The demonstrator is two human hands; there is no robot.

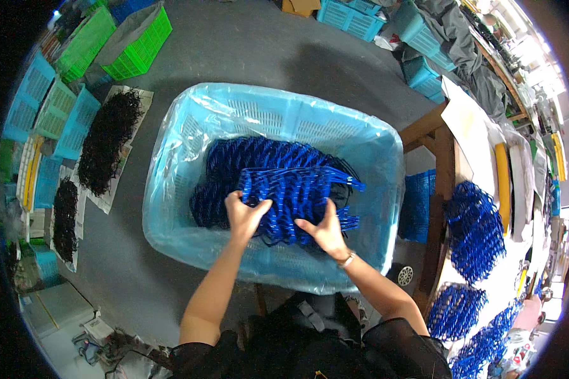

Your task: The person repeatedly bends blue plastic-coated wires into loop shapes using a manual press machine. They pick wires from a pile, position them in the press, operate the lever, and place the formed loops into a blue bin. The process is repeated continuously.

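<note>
A large light-blue plastic basket (284, 106) lined with clear plastic film stands before me. Inside it lies a heap of dark-blue strips with wavy edges (265, 154), their exact kind unclear. On this heap rests a brighter blue bundle of similar pieces (284, 199), with thin straight ends pointing right. My left hand (246, 213) grips the bundle's left end, thumb over the top and fingers partly hidden behind it. At its right end is my right hand (325, 230), thumb and fingers spread around the near edge; its fingertips are partly hidden.
On the right, more blue bundles (476, 232) lie on a wooden-framed table (448, 161). A blue basket (419, 206) is beneath it. Dark stringy heaps (109, 142) lie on paper on the floor at left, near green crates (137, 47) and light-blue crates (78, 123).
</note>
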